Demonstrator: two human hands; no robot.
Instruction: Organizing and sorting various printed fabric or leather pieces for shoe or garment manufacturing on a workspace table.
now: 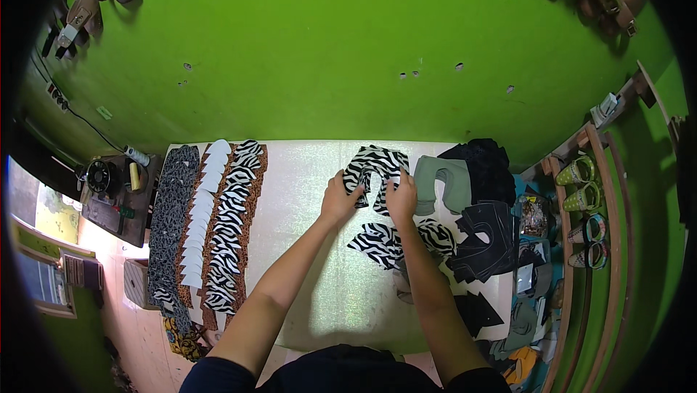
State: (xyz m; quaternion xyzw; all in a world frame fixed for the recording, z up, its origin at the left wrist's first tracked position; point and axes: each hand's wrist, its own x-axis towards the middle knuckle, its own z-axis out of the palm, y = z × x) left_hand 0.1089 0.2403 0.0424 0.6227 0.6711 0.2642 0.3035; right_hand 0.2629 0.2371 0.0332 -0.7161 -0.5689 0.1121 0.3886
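Observation:
A U-shaped zebra-print cut piece, black and white, lies at the far middle of the table, its opening toward me. My left hand grips its left leg, thumb on the inner edge. On the other leg, my right hand has its thumb and fingers closed. More zebra-print pieces lie nearer me, partly covered by my right forearm. Just right of my right hand is a green-grey U-shaped piece, beside dark pieces. A stack of black curved pieces sits nearer.
Overlapping rows of cut pieces line the pale table's left side: grey-black patterned, white, zebra and brown. Sandals hang on a wooden rack at right. A small dark side table stands left. The green wall rises behind.

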